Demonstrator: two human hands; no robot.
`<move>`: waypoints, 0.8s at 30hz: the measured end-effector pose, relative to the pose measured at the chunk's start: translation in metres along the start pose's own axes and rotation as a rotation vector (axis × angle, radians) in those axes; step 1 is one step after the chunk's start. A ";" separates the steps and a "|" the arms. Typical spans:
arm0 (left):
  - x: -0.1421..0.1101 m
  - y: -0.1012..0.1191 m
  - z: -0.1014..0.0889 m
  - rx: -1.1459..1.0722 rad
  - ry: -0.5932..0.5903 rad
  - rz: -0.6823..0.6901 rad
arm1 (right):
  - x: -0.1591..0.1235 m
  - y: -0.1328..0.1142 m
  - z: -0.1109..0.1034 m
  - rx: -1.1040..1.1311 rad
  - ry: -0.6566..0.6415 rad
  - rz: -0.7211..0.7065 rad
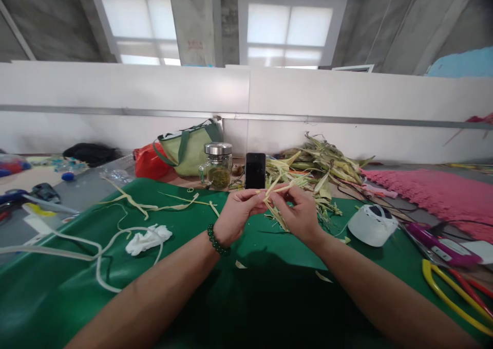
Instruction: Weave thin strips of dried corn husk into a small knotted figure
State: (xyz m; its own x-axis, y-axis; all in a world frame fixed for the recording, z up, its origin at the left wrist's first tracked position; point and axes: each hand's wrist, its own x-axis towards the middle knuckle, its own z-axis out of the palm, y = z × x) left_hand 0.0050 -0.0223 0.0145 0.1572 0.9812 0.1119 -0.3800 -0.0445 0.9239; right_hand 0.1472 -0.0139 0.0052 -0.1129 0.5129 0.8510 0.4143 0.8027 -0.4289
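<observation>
Pinching pale husk strips (280,188) in the fingertips of left hand (239,213) and right hand (299,210), equally near to both. Held up over a green-covered bench (185,225), between the hands and just this side of an upright phone (255,170). Running mostly crosswise, slanting up toward the right, with loose ends seeming to trail down below the fingertips

Pale yellow narrow husk strips (278,188) partly hidden by the right hand (299,214), pink fringed textile (439,195) cut off at right, red lettering (195,44) too blurred to read
</observation>
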 end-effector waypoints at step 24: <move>-0.001 0.004 -0.002 -0.015 0.038 0.060 | 0.017 0.021 -0.013 0.517 -0.129 0.538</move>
State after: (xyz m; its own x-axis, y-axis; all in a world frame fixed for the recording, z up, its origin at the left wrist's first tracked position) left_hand 0.0015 -0.0229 0.0174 0.0993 0.9832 0.1533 -0.4010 -0.1014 0.9105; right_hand 0.1654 0.0080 0.0149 -0.1329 0.8804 0.4551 -0.0309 0.4553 -0.8898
